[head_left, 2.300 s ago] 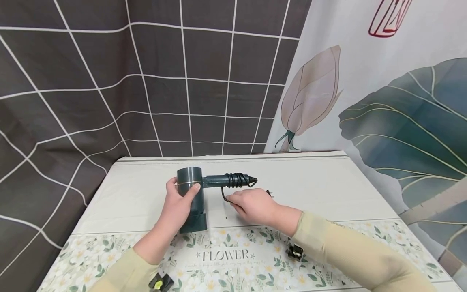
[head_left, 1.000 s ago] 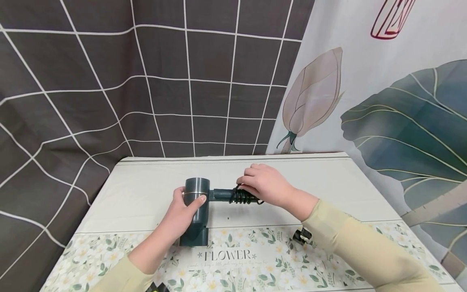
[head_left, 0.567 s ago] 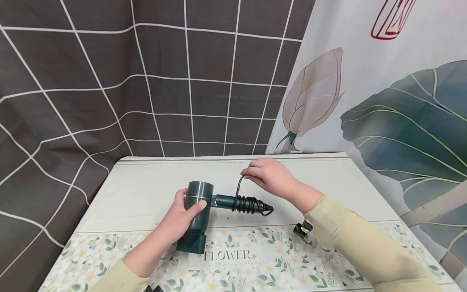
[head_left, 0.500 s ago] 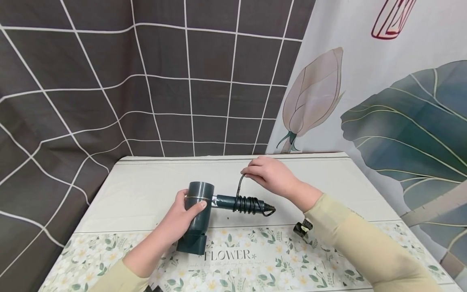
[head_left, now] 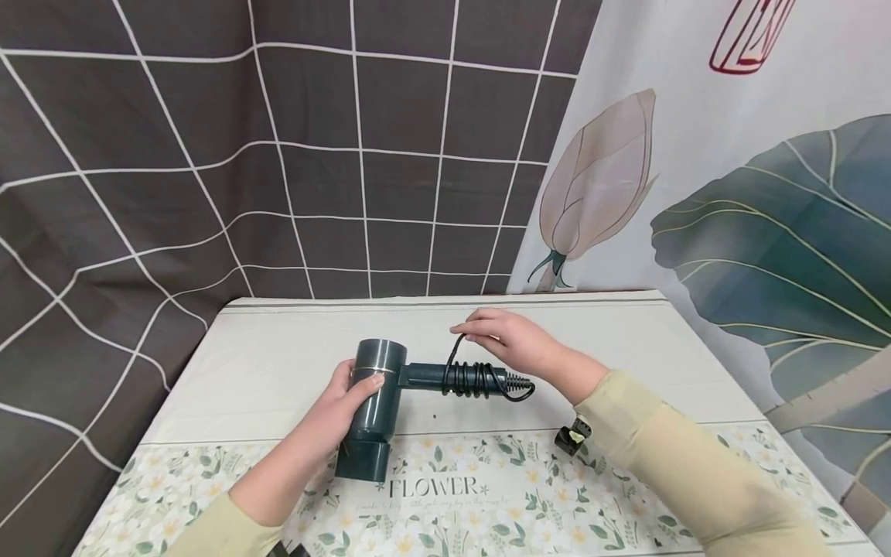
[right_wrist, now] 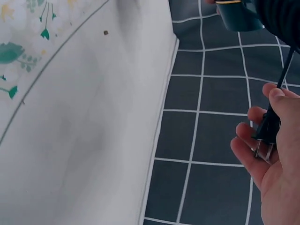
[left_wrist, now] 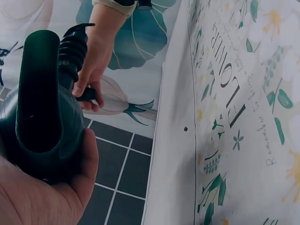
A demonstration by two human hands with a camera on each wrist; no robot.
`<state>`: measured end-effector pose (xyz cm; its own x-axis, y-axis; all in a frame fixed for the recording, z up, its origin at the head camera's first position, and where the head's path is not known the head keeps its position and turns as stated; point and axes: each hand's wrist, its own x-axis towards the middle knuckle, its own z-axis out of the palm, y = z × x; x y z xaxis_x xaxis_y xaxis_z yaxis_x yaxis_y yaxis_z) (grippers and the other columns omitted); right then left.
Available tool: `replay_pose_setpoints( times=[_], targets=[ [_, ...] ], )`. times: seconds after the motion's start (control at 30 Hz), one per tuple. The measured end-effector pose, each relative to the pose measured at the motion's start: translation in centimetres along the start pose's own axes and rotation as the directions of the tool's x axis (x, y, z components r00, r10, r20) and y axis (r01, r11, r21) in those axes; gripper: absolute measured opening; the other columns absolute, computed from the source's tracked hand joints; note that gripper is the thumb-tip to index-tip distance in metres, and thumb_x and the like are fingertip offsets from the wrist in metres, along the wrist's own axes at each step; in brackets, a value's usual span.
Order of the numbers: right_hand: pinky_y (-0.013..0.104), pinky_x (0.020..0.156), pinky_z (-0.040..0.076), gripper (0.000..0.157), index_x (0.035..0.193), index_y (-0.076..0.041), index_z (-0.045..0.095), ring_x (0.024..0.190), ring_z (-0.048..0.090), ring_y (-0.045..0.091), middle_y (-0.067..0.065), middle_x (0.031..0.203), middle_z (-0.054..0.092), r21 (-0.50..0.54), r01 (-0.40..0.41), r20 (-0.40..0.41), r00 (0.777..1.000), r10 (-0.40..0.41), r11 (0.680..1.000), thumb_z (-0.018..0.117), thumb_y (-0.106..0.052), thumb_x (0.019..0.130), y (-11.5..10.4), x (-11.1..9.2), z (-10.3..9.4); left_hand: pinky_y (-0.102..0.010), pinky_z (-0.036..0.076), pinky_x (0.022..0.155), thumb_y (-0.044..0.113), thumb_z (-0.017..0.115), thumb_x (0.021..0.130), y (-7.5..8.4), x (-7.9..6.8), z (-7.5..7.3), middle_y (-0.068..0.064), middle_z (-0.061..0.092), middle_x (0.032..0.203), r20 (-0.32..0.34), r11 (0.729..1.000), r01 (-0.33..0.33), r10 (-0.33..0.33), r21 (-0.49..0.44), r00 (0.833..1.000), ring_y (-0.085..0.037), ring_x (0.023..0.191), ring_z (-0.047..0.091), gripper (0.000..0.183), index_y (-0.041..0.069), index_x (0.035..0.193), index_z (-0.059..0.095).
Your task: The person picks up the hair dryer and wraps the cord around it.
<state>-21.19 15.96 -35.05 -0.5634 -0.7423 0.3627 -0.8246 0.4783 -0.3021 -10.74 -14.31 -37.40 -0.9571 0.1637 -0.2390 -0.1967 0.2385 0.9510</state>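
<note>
A dark green hair dryer (head_left: 379,402) is held above the table, its handle (head_left: 426,377) pointing right. My left hand (head_left: 339,402) grips the barrel, thumb across the near side. Several turns of black power cord (head_left: 473,379) wrap the handle, and a loop hangs at its tip. Behind the handle, my right hand (head_left: 511,336) pinches the cord's free end. The right wrist view shows the two-pin plug (right_wrist: 268,129) within that hand, prongs toward the palm. In the left wrist view the dryer's nozzle (left_wrist: 40,93) faces the camera.
The table carries a white cloth (head_left: 278,348) with a floral band and the word FLOWER near the front. A dark gridded curtain (head_left: 397,186) hangs behind it, and a leaf-printed curtain (head_left: 766,232) hangs at the right. A small dark speck lies on the cloth.
My right hand has gone from in front of the handle, over it, to behind, drawing the cord along. The dryer has shifted slightly right, and its handle has levelled since half a second ago.
</note>
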Motion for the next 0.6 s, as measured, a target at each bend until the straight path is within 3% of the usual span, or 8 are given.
replay_pose_setpoints(
  times=[0.2,0.4,0.5,0.57,0.6],
  targets=[
    [0.034,0.08,0.051,0.028,0.126,-0.007,0.067,0.089,0.06,0.012,0.005,0.112,0.068,0.074,0.018,0.004,1.0,-0.018,0.997,0.059,-0.007,0.099,0.0,0.2,1.3,-0.066,0.023,0.11,0.06,0.052,0.095,0.3,0.0,0.1,-0.018,0.038,0.151,0.011,0.999,0.005,-0.005,-0.035,1.0,-0.032,0.128,0.047,0.079,0.018,0.153,0.018],
    [0.036,0.085,0.051,0.028,0.124,-0.002,0.065,0.097,0.061,0.016,0.008,0.112,0.067,0.224,0.037,0.013,0.999,-0.041,0.974,0.053,-0.005,0.1,-0.8,0.0,2.4,-0.065,0.025,0.11,0.06,0.053,0.094,0.5,0.1,0.2,-0.018,0.039,0.15,-0.004,0.998,0.006,-0.006,-0.057,1.0,-0.032,0.126,0.048,0.081,0.018,0.153,0.017],
    [0.037,0.086,0.052,0.024,0.115,0.0,0.067,0.097,0.063,0.019,0.011,0.109,0.068,0.289,0.111,-0.033,0.994,-0.106,0.951,0.057,0.004,0.093,-1.7,0.0,2.7,-0.066,0.023,0.11,0.061,0.053,0.094,0.5,0.1,0.2,-0.017,0.04,0.15,-0.017,0.998,0.019,-0.02,-0.056,1.0,-0.032,0.128,0.047,0.082,0.018,0.153,0.018],
    [0.033,0.085,0.052,0.017,0.102,0.001,0.065,0.092,0.062,0.017,0.011,0.1,0.067,0.372,0.104,-0.036,0.995,-0.097,0.922,0.056,0.009,0.091,-2.3,0.1,2.9,-0.065,0.025,0.109,0.062,0.053,0.094,0.6,0.2,0.3,-0.018,0.042,0.147,-0.028,0.998,0.027,-0.029,-0.061,0.999,-0.033,0.127,0.048,0.082,0.017,0.153,0.018],
    [0.031,0.083,0.051,0.012,0.094,0.003,0.062,0.089,0.06,0.016,0.011,0.095,0.065,0.467,0.051,-0.014,0.999,-0.05,0.883,0.055,0.011,0.09,-2.6,0.2,3.1,-0.063,0.027,0.109,0.062,0.053,0.094,0.6,0.3,0.4,-0.018,0.044,0.145,-0.034,0.997,0.032,-0.035,-0.067,0.999,-0.032,0.125,0.048,0.082,0.017,0.153,0.018]
  ],
)
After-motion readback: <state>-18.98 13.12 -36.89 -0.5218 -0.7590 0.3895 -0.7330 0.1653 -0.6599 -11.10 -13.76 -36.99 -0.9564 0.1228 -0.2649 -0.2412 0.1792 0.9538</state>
